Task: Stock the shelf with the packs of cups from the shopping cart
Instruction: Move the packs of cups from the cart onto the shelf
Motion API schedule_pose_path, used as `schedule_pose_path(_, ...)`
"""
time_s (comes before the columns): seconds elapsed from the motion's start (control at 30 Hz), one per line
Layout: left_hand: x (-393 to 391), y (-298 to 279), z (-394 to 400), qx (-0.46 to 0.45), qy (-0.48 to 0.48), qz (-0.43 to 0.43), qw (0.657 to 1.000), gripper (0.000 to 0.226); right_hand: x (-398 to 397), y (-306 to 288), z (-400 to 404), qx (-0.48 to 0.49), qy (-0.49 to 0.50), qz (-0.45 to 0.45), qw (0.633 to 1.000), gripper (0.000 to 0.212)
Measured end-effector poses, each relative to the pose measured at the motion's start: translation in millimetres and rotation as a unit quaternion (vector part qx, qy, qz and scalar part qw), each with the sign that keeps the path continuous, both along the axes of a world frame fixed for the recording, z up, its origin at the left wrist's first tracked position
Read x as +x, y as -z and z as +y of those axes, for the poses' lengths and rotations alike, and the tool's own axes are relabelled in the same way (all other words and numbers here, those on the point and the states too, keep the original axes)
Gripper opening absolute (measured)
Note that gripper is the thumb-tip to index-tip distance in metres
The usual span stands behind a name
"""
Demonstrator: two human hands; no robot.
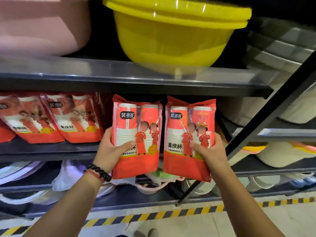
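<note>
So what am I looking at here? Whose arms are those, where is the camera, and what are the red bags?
There is no robot: a person wears one camera on the head, looking forward and down at their own arms. The left hand grips one red pack of cups, and the right hand grips a second pack, both upright in front of the shelf. More packs already lean there on the left. A yellow basin sits on the shelf above.
</note>
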State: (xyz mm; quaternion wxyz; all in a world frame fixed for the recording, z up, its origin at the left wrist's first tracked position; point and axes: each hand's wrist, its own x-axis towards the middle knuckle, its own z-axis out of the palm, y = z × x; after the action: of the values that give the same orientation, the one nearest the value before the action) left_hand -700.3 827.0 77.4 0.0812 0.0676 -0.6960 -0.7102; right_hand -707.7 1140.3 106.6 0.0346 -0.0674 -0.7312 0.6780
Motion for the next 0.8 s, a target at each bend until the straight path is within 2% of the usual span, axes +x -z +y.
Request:
schedule_pose_path(0.27,-46.8,10.0,-1.7,-0.005,-0.057,0.023,0.998,0.055,-68.6,11.3,7.8,-0.007,-0.011,0.015,1.0,0.056)
schedule_pose_path(0.43,-82.1,23.2,-11.4,-0.018,-0.05,0.019,0.998,0.058,-106.0,30.4,-4.6,-0.01,-0.001,0.028,1.0,0.056)
schedule_pose_path(0.5,-98.3,31.3,-15.1,-0.028,-0.035,0.028,0.999,0.064,-120.3,40.9,-8.0,-0.016,-0.001,0.035,0.999,0.049)
schedule_pose_path(0.6,-116.5,46.0,-20.0,-0.048,-0.022,0.043,0.998,0.056,-137.3,57.3,-9.1,-0.028,0.006,0.035,0.999,0.048)
schedule_pose_path(0.73,-138.5,57.1,-21.7,-0.03,-0.03,0.064,0.997,0.086,-160.7,74.3,-5.4,-0.047,-0.002,0.006,0.999,0.031)
schedule_pose_path(0.8,-149.9,55.0,-20.4,-0.016,-0.024,0.075,0.997,0.091,-174.7,81.4,-3.0,-0.052,0.014,0.018,0.998,0.046)
